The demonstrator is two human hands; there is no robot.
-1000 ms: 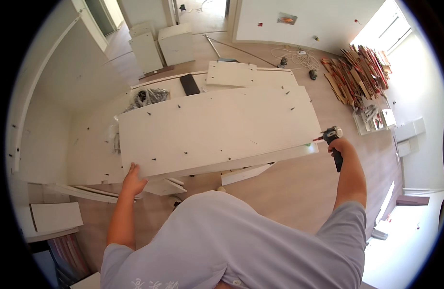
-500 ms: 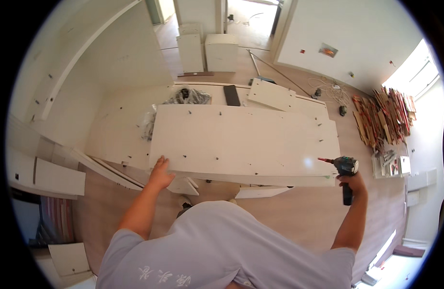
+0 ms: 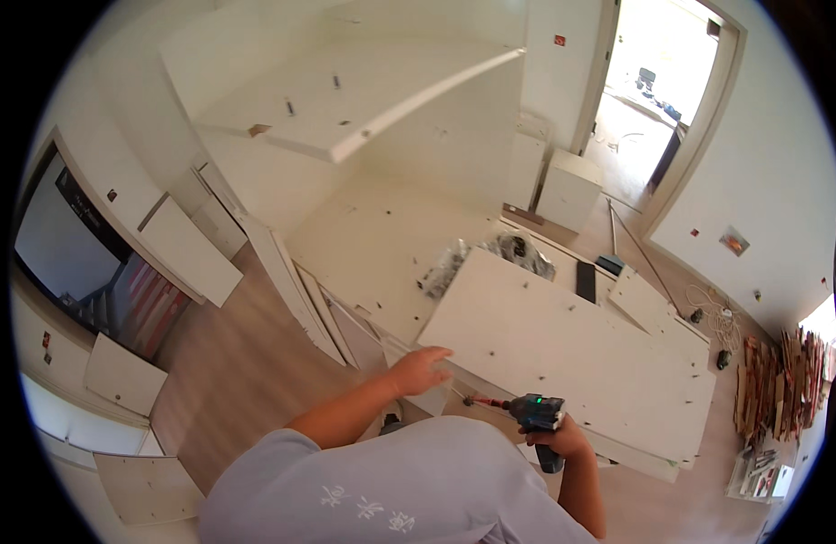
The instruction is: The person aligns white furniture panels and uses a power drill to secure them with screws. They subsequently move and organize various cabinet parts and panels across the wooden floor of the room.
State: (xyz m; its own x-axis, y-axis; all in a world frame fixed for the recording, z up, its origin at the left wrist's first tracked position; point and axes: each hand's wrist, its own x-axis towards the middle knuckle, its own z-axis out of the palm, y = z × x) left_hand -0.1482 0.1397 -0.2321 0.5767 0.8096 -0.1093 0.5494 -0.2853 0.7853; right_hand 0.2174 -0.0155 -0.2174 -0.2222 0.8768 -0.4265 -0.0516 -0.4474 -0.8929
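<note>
My right hand [image 3: 568, 439] is closed around the grip of a dark cordless drill [image 3: 538, 413]. Its long red-tipped bit [image 3: 484, 402] points left, close to my left hand. My left hand [image 3: 420, 370] has its fingers stretched out by the near left corner of a large white panel [image 3: 563, 349]; whether they touch it I cannot tell. Several small dark fittings stud the panel's face. It lies on top of other white boards, with crumpled clear plastic wrap [image 3: 450, 270] beside its far left corner.
A white cabinet carcass with a protruding shelf [image 3: 345, 100] rises at the far left. Loose white boards [image 3: 189, 249] lean on the left wall. A dark block [image 3: 586, 281] sits behind the panel; stacked wood strips [image 3: 779, 385] and a coiled cable [image 3: 715, 319] lie at right.
The view has swung left, bringing in more of the cabinet and shelf. My right hand has carried the drill leftward across the panel's near side, close to my left hand.
</note>
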